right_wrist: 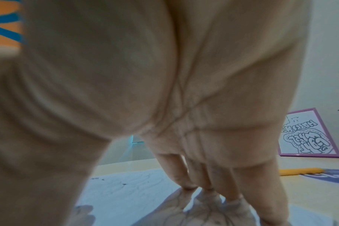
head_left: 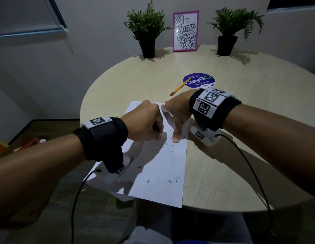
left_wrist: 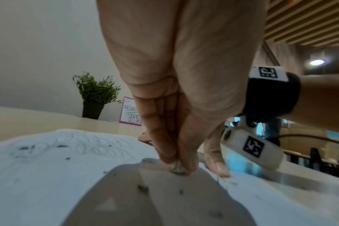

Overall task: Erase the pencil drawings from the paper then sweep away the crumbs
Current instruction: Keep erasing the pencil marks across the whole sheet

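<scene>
The table [head_left: 223, 138] is round, with a pale wood-grain top. The paper [head_left: 162, 173] lies flat on its near side, and the sheet's near left corner overhangs the table edge. Faint pencil drawings [left_wrist: 64, 146] show on the far part of the paper in the left wrist view. Dark crumbs [head_left: 170, 143] are scattered over the middle and near part of the sheet.

The left hand [head_left: 144, 120] is over the far half of the paper. Its fingers [left_wrist: 161, 137] are curled together with the thumb and pinch a small eraser [left_wrist: 176, 168], whose tip presses on the paper.

The right hand [head_left: 177, 111] is just beside the left hand, palm down. Its fingers [right_wrist: 213, 175] are straight and close together, with the tips pressed on the paper. The thumb tip [head_left: 176, 138] also touches the sheet.

At the far edge of the table stand two plants, the left plant [head_left: 147, 27] and the right plant [head_left: 230, 29], each in a dark pot. A pink frame [head_left: 185, 30] stands between them.

A round sticker [head_left: 199, 81] lies flat beyond the right wrist. A yellow pencil [head_left: 179, 88] lies with its point end on the sticker and its eraser end toward the paper.
</scene>
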`<state>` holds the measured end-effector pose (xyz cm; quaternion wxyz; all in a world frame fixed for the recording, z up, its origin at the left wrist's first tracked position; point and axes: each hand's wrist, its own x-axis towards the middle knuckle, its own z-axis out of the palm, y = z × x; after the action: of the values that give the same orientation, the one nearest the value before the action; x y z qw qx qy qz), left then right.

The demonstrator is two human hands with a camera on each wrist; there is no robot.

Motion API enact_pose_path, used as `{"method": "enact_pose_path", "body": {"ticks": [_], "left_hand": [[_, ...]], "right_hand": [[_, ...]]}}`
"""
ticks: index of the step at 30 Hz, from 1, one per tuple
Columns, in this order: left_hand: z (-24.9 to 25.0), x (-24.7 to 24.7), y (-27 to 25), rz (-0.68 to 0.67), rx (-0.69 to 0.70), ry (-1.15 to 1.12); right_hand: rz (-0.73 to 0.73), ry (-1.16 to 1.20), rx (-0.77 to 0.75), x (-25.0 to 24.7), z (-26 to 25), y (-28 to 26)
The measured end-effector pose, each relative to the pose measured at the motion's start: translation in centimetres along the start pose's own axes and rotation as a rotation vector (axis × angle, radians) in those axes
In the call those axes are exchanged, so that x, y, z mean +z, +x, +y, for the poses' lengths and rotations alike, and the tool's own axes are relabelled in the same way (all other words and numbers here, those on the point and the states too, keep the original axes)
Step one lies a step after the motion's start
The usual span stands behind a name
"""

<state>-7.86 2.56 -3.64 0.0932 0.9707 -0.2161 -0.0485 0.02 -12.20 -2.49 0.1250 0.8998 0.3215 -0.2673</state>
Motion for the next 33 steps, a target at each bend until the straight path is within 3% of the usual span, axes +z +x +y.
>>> {"method": "enact_pose_path", "body": {"ticks": [5,8,11,15,21,33], "left_hand": [[-0.3,-1.8,2.5,0.094,-0.045,-0.023],[-0.3,-1.0,2.9,0.086,-0.098,-0.001],[0.6,0.1,1.4,0.108,-0.061,0.025],[1.2,-0.1,-0.2,0.02,0.012,0.02],[-1.1,-1.8,3.3,0.094,-0.105,0.029],[1.5,0.2,-0.2,0.018,0.055,0.043]], "right_hand": [[0.018,-0.001,0.01,0.0,-0.2,-0.3],[0.046,-0.014,0.016,0.2,-0.2,-0.2],[0.026,-0.003,0.016,0.1,-0.2,0.0],[-0.01,-0.009,0.004,-0.1,-0.3,-0.2],[0.02,-0.018,0.028,0.0,-0.3,-0.4],[0.015,0.017,0.01,-0.1,-0.5,-0.7]]}}
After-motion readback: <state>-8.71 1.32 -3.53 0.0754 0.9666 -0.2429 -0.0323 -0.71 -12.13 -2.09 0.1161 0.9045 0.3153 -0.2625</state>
